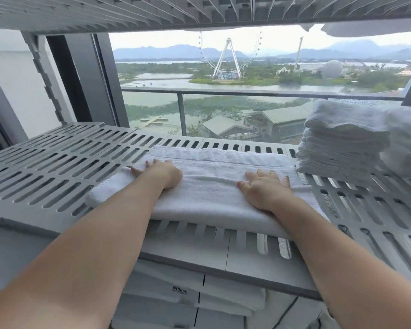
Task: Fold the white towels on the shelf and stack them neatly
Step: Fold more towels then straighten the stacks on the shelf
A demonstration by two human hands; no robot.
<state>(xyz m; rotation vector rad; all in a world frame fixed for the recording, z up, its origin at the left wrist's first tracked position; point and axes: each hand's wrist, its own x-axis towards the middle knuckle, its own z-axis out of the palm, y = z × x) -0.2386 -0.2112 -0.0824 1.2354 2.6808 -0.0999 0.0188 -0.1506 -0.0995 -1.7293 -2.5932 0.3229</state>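
White terry cloth is lying in a long folded band across the middle of the frame: the towel [209,184] is resting on the grey slatted shelf [57,167], its long axis running from left to right, a little tilted so that the left end is sitting nearer the lower edge of the picture. Both hands are pressing flat on top of it, not gripping. The left hand [161,173] is lying palm down near the towel's left end, fingers stretched toward the far edge; the right hand [266,188] is spreading its fingers wide near the right end, also holding nothing. Each hand is sitting about as far in from its own end, so neither is better placed for the towel itself.

What the next move seems to be turning on is the stack of folded towels [342,143], which is standing at the right of the frame, just beside the towel's right end and possibly touching it. The right hand is the nearer one to it, so a fold end over end would probably be carrying the left end rightward.

More folded towels [188,295] are showing on the level below, at the bottom of the frame.
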